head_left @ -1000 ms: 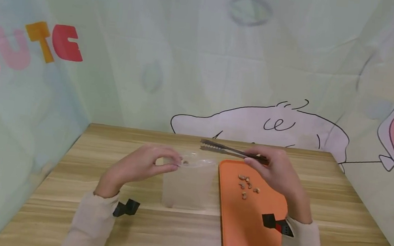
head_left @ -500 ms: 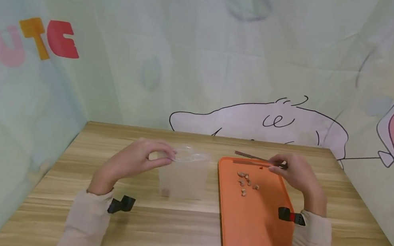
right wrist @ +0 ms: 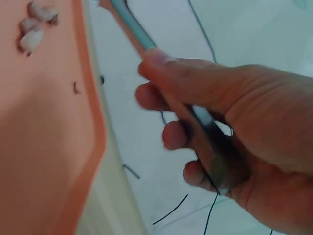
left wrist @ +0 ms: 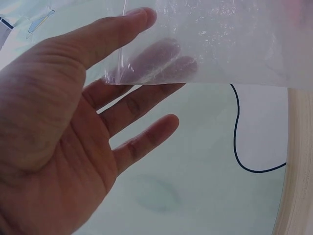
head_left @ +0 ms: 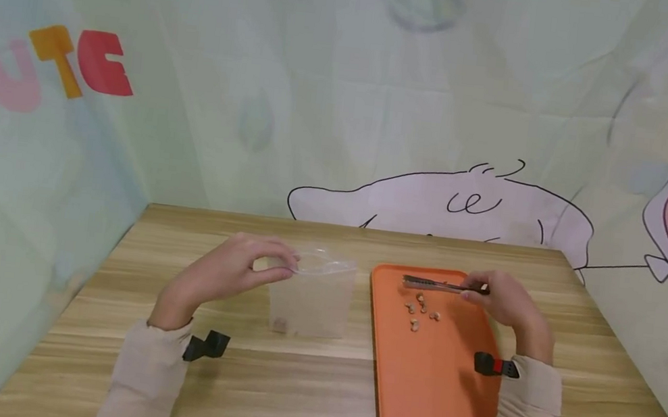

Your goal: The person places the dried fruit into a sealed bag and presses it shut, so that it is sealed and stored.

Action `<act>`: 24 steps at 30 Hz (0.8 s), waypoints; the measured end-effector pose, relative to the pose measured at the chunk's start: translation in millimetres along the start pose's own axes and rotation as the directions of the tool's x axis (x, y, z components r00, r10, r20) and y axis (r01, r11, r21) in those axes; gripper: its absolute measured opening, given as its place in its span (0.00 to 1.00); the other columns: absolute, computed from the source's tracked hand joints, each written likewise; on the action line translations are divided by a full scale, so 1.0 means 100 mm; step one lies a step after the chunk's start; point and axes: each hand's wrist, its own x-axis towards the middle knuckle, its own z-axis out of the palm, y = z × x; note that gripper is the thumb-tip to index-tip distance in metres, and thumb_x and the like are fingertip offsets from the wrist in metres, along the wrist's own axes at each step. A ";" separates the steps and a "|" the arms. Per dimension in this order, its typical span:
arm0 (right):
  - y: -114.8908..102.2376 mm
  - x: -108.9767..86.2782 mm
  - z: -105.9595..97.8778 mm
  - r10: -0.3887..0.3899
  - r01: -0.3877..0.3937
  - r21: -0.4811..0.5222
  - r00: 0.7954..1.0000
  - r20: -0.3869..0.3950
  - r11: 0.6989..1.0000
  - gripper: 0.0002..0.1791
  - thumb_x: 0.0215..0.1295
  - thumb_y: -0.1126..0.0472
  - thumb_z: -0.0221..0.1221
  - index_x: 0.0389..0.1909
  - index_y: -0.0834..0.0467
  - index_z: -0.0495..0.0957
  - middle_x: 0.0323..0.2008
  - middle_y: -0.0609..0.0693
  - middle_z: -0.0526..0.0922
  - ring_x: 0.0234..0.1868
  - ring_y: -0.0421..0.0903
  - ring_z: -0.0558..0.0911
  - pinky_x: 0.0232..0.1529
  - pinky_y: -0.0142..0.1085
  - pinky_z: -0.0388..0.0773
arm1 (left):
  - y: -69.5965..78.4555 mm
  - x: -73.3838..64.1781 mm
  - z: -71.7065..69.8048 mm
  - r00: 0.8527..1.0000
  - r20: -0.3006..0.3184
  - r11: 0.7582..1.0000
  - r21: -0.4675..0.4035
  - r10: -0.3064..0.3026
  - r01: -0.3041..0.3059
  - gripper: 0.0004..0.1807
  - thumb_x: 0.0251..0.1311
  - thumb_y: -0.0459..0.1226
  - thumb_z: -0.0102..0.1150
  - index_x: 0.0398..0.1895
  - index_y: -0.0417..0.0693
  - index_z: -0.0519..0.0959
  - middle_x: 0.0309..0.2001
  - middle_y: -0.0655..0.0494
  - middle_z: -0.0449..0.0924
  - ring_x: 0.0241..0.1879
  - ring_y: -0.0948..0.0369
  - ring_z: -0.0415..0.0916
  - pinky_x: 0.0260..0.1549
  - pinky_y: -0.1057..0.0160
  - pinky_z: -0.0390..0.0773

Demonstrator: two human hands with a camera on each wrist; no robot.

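My left hand (head_left: 229, 275) pinches the top left edge of a clear plastic zip bag (head_left: 315, 301), thumb on one side and fingers on the other. The bag stands upright with its mouth spread, and something small and brownish lies in its lower left corner. My right hand (head_left: 507, 305) grips metal tongs (head_left: 438, 285), whose tips point left over the far part of the orange tray (head_left: 430, 395). Several small curled brownish pieces (head_left: 415, 325) lie on the tray just below the tips. Whether a piece is between the tips cannot be made out.
The wood-grain table (head_left: 266, 391) carries the bag and tray side by side. A printed cloth (head_left: 230, 89) hangs behind the table and along both sides. A tiny dark crumb (right wrist: 77, 88) lies on the tray near its edge in the right wrist view.
My right hand has moved right, away from above the bag, and lowered the tongs to the tray's pieces. The tong arms, spread half a second ago, are now closer together. The left hand keeps its pinch.
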 end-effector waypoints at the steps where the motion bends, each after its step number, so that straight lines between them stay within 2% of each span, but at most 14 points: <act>1: -0.03 0.00 -0.02 -0.015 0.016 0.005 0.999 -0.032 1.000 0.04 0.67 0.63 0.65 0.37 0.59 0.85 0.30 0.47 0.83 0.30 0.42 0.75 0.30 0.36 0.72 | 0.00 0.00 0.00 1.000 0.001 1.000 0.000 0.000 0.000 0.03 0.65 0.37 0.65 0.40 0.53 0.86 0.47 0.62 0.85 0.49 0.62 0.82 0.49 0.56 0.80; 5: -0.22 0.00 -0.09 -0.069 0.081 0.073 0.984 -0.163 0.994 0.08 0.69 0.61 0.64 0.43 0.60 0.85 0.35 0.51 0.85 0.32 0.42 0.78 0.31 0.33 0.75 | 0.00 0.01 0.01 1.000 0.003 1.000 0.003 0.005 -0.005 0.04 0.65 0.37 0.66 0.40 0.53 0.86 0.47 0.61 0.85 0.48 0.62 0.82 0.49 0.56 0.80; 8: -0.43 0.01 -0.12 -0.119 0.157 0.145 0.962 -0.244 0.977 0.08 0.69 0.63 0.64 0.45 0.61 0.85 0.37 0.52 0.86 0.32 0.41 0.79 0.31 0.29 0.76 | 0.00 0.01 0.02 1.000 0.001 1.000 0.007 0.012 -0.012 0.04 0.65 0.36 0.66 0.40 0.53 0.86 0.47 0.60 0.85 0.48 0.62 0.82 0.49 0.56 0.80; 12: -0.76 0.04 -0.10 -0.246 0.315 0.198 0.919 -0.308 0.928 0.08 0.66 0.68 0.64 0.46 0.60 0.85 0.38 0.51 0.87 0.33 0.39 0.82 0.31 0.28 0.78 | 0.02 0.02 0.04 1.000 -0.003 1.000 0.012 0.026 -0.026 0.04 0.65 0.37 0.65 0.41 0.53 0.86 0.47 0.60 0.85 0.48 0.62 0.82 0.49 0.56 0.80; 16: -1.03 0.10 -0.02 -0.366 0.436 0.241 0.885 -0.286 0.867 0.10 0.66 0.70 0.64 0.47 0.60 0.85 0.40 0.51 0.87 0.35 0.41 0.84 0.34 0.32 0.82 | 0.04 0.04 0.05 0.999 -0.005 0.999 0.015 0.049 -0.049 0.04 0.66 0.37 0.65 0.41 0.52 0.86 0.47 0.59 0.85 0.47 0.62 0.82 0.48 0.56 0.81; 19: -1.14 0.14 0.04 -0.402 0.458 0.269 0.884 -0.240 0.847 0.11 0.66 0.69 0.64 0.48 0.60 0.85 0.42 0.51 0.87 0.38 0.41 0.85 0.36 0.35 0.83 | 0.04 0.04 0.06 0.998 -0.007 0.998 0.018 0.060 -0.060 0.04 0.66 0.37 0.65 0.41 0.52 0.86 0.47 0.59 0.85 0.46 0.63 0.82 0.48 0.56 0.81; 21: -1.15 0.14 0.05 -0.391 0.440 0.278 0.895 -0.215 0.854 0.11 0.67 0.68 0.64 0.49 0.60 0.84 0.43 0.51 0.87 0.38 0.41 0.85 0.37 0.35 0.83 | 0.05 0.04 0.05 0.998 -0.006 0.998 0.022 0.062 -0.062 0.04 0.66 0.37 0.65 0.41 0.52 0.86 0.46 0.60 0.85 0.46 0.63 0.82 0.47 0.57 0.81; 24: -1.11 0.12 0.03 -0.335 0.382 0.275 0.920 -0.202 0.882 0.12 0.68 0.65 0.64 0.51 0.58 0.84 0.45 0.49 0.86 0.40 0.41 0.84 0.39 0.35 0.82 | 0.04 0.04 0.06 0.998 -0.010 0.998 0.020 0.061 -0.061 0.04 0.66 0.36 0.65 0.40 0.52 0.86 0.46 0.60 0.85 0.46 0.63 0.82 0.47 0.56 0.81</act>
